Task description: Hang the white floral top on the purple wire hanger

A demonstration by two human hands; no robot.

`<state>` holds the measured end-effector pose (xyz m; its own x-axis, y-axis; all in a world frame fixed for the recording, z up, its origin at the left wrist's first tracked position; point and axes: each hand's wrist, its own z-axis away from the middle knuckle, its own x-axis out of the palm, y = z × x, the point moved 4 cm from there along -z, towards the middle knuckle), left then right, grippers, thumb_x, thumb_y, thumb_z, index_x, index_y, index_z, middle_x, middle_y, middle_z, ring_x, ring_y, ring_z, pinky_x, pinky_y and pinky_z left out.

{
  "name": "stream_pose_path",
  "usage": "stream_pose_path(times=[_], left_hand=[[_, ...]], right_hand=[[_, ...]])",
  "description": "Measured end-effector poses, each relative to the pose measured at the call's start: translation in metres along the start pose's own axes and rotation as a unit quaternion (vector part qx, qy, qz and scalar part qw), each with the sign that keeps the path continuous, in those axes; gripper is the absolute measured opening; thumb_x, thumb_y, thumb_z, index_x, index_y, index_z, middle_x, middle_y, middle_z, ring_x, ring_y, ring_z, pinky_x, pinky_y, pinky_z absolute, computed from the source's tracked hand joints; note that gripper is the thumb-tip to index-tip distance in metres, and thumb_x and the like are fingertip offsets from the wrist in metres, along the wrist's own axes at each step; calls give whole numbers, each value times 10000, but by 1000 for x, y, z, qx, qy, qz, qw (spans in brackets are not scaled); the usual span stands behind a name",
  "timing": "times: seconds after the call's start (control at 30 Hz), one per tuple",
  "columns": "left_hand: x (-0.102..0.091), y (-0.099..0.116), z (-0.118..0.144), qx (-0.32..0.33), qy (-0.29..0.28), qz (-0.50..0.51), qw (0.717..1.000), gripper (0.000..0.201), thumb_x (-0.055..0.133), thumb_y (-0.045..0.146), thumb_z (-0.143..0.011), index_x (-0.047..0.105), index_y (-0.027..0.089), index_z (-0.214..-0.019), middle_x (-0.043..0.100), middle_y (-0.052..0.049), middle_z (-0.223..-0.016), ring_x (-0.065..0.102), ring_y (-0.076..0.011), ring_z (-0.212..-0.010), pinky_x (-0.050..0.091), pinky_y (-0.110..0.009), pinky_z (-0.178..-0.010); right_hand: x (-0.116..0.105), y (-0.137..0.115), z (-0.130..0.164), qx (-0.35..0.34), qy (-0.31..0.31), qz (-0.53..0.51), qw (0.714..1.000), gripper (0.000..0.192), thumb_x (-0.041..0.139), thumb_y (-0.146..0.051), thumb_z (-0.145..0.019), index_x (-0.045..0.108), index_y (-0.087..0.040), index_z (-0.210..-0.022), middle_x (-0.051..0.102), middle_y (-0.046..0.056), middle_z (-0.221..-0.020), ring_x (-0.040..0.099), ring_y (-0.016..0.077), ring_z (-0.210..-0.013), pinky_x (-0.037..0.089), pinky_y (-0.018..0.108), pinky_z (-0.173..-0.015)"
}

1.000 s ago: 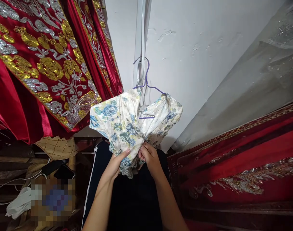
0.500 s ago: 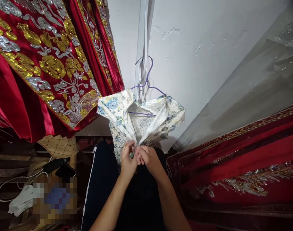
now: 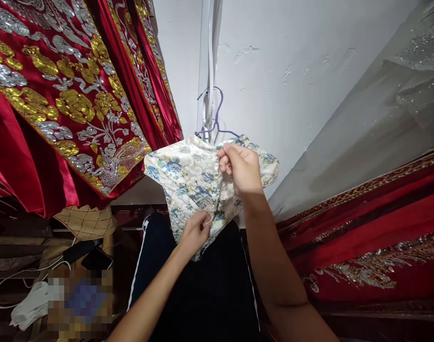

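A short-sleeved floral blouse, white with blue and yellow flowers, hangs in front of me on a purple hanger. Down its middle runs a front zipper, with the two edges drawn together up to the collar. My right hand is closed in a pinch at the top of that zipper, just under the collar; its fingers cover the pull. Lower down, my left hand pinches the blouse fabric beside the front seam, near the hem. The lower part of the blouse hangs over my dark trousers.
Red robes with gold and silver sequins hang at the left. A sheer sparkly fabric and a red beaded garment are on the right. At lower left, a phone, cables and a white bag lie on a wooden surface.
My right hand has moved up from the lower front to the collar, and the gaping front of the blouse has closed. The left hand has stayed low, near the hem.
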<state>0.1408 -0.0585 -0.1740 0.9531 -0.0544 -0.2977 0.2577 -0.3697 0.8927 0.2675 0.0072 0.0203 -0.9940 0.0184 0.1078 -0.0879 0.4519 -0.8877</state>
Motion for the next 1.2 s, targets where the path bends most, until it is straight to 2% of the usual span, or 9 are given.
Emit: stream_pose_path(times=[0.13,0.2,0.33,0.47,0.63,0.77,0.87,1.0,1.2], left_hand=[[-41,68,-48,86,57,67,992,481,720,271,-846,613,248,-1315,641,-88,-1116,617,-215,-906,510,-370,-834],[-62,110,-73,164,97,44,981,491,623,265,-938,538,250,-1421,655,-82,-1113,629,-196,-925,509,-368,-876],[-77,160,-105,261,111,-107,953,213,554,282,-996,682,186,-1137,680,-57,-1009,632,-184,-917,498,-340,-868],[-86,169,-110,301,172,-182,920,163,544,255,-1004,666,155,-963,668,-42,-923,616,-157,-886,482,-288,-833],[-158,137,-107,221,354,-29,908,163,555,251,-1001,639,112,-991,626,-3,-912,574,-94,-861,467,-254,-858],[-198,68,-100,47,366,169,914,170,473,184,-1021,576,112,-906,607,9,-780,584,-78,-755,533,-297,-891],[-182,13,-80,-52,330,271,903,236,378,197,-1037,584,125,-945,700,-79,-875,676,-155,-934,552,-377,-980],[-129,-41,-42,-145,331,363,859,175,468,203,-974,624,138,-1023,733,-124,-1032,673,-198,-1126,518,-392,-1050],[-89,-40,-9,-146,329,337,870,296,795,400,-762,700,146,-880,705,-56,-836,658,-182,-756,553,-305,-739]], right_hand=[[1,-2,18,-8,-8,12,1000,293,546,-292,-944,638,-164,-698,533,-35,-476,433,58,-417,326,185,-451],[2,-5,22,-9,-18,20,1000,299,547,-285,-941,628,-166,-678,524,-36,-474,438,60,-423,330,188,-459],[7,-4,18,-28,-28,28,999,294,561,-340,-941,630,-173,-709,510,-42,-480,444,69,-437,335,195,-473],[10,39,17,-3,-1,41,999,320,579,-423,-918,614,-184,-707,500,-43,-476,425,86,-431,313,224,-462],[-3,107,66,101,29,86,991,345,588,-431,-883,620,-192,-637,490,-29,-463,425,115,-444,306,266,-468],[-11,128,113,127,32,37,991,340,593,-411,-863,610,-204,-593,473,-31,-435,403,120,-437,335,283,-496],[-4,129,128,139,59,-13,988,339,589,-403,-869,595,-215,-587,452,-33,-429,375,120,-431,324,290,-499],[5,121,131,149,74,-40,985,364,583,-431,-890,582,-235,-583,441,-18,-446,381,143,-441,358,325,-520],[-19,128,137,217,10,1,976,389,610,-423,-859,552,-243,-519,402,-24,-404,321,140,-418,297,313,-479]])
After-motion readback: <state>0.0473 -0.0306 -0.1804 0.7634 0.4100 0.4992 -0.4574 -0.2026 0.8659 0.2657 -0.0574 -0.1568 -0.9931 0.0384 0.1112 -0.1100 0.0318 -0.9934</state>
